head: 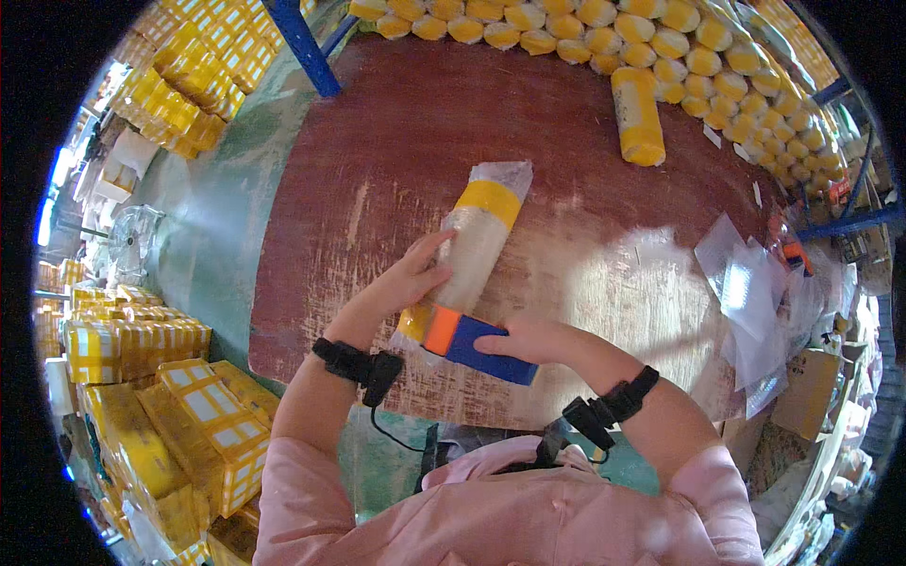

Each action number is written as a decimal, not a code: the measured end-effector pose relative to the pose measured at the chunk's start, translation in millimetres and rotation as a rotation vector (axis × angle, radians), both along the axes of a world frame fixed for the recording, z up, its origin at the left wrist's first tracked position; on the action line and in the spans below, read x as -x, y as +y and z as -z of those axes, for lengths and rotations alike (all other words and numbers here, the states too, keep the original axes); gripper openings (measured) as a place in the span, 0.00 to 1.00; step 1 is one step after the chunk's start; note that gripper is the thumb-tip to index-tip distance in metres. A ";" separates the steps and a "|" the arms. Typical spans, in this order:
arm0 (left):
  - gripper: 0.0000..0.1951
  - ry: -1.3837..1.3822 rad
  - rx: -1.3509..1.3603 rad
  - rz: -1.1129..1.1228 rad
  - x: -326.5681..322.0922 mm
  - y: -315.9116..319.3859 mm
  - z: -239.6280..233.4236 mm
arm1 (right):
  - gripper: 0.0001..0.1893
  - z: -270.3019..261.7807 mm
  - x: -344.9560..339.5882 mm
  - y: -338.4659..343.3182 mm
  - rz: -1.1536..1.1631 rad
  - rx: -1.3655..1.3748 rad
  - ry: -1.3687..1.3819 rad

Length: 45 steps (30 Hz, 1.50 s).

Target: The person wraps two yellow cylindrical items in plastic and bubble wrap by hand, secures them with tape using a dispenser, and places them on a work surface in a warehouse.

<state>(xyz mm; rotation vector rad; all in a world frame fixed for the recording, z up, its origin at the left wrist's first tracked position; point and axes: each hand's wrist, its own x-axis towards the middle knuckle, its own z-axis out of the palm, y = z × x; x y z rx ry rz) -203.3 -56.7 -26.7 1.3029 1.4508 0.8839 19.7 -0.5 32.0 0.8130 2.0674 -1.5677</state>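
Note:
A cylindrical package (476, 244) in clear plastic wrap lies at a slant before me, with a yellow tape band near its far end. Loose clear film sticks out beyond that band. My left hand (422, 267) lies on the package's left side, fingers spread along it. In my right hand (527, 341) is a blue and orange tape dispenser (488, 349), held against the package's near end. More yellow tape (414, 323) shows at that end, partly covered by the dispenser.
Another taped cylinder (638, 117) lies at the far right of the worn red tabletop (396, 127), before a stack of taped rolls (633, 28). Clear plastic bags (750, 297) lie at the right edge. Yellow-taped cartons (205, 403) stand left, near a fan (133, 239). A blue post (301, 42) rises behind.

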 end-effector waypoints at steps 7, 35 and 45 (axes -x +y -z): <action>0.49 0.468 0.056 -0.041 -10.8 22.8 -6.8 | 0.32 20.6 21.4 7.0 -0.081 -0.076 0.029; 0.34 -0.323 0.145 -0.485 -44.1 -89.3 40.2 | 0.38 -18.5 -37.8 -0.4 -0.336 -0.001 -0.170; 0.16 -0.288 0.080 -0.294 -6.3 -111.1 -19.1 | 0.31 -17.8 50.5 -18.9 -0.410 -0.045 -0.138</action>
